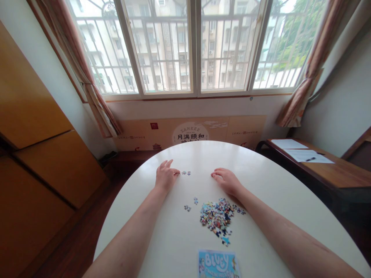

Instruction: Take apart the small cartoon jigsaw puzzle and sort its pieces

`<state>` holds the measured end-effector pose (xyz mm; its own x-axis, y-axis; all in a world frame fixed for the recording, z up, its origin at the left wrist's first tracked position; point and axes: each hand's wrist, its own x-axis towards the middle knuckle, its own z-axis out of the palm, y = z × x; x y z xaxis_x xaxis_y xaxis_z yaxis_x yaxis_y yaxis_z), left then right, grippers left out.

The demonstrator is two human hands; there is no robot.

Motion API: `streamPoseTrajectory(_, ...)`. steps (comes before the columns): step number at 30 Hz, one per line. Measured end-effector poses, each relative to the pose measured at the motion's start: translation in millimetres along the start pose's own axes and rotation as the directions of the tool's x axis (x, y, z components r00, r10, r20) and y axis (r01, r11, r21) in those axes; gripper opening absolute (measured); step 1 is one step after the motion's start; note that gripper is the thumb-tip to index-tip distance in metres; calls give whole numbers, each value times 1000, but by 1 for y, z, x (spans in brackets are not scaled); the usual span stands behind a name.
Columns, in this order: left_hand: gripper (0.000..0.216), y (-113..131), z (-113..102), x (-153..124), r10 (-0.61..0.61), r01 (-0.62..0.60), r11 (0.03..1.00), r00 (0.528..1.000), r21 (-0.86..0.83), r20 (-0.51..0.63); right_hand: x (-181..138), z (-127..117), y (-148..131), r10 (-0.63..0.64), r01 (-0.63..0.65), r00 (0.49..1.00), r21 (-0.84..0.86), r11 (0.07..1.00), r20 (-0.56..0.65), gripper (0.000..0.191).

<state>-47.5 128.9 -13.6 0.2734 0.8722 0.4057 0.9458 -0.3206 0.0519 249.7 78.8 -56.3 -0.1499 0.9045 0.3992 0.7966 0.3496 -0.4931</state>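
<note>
On the round white table, my left hand (165, 175) rests beyond the pile, its fingers spread. Its thumb side is beside two small jigsaw pieces (186, 173) that lie close together. Across from it, my right hand (227, 180) has its fingers curled together, tips low over the tabletop; whatever may be between them is hidden. A heap of mixed jigsaw pieces (216, 216) lies nearer to me, between my forearms. Left of the heap are a few loose pieces (187, 208). A light-blue piece (225, 241) lies at the heap's near edge.
A blue printed sheet or box reading "BLUEY" (218, 264) lies at the white table's (174, 239) near side. A wooden desk (344, 173) with papers (307, 155) stands to the right. Wooden cabinets (52, 162) line the left; a barred window (197, 50) is ahead.
</note>
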Motion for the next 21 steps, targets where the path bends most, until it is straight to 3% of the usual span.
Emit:
streamPoseTrajectory(7,19,-3,6,2,-61,61,998,998,-4,2,0,-1,-1,4,-4,1000,2,1000,1,33)
streamPoseTrajectory(21,20,-2,8,3,-67,68,997,997,-24,42,0,-1,-1,10,-10,1000,0,1000,9,31)
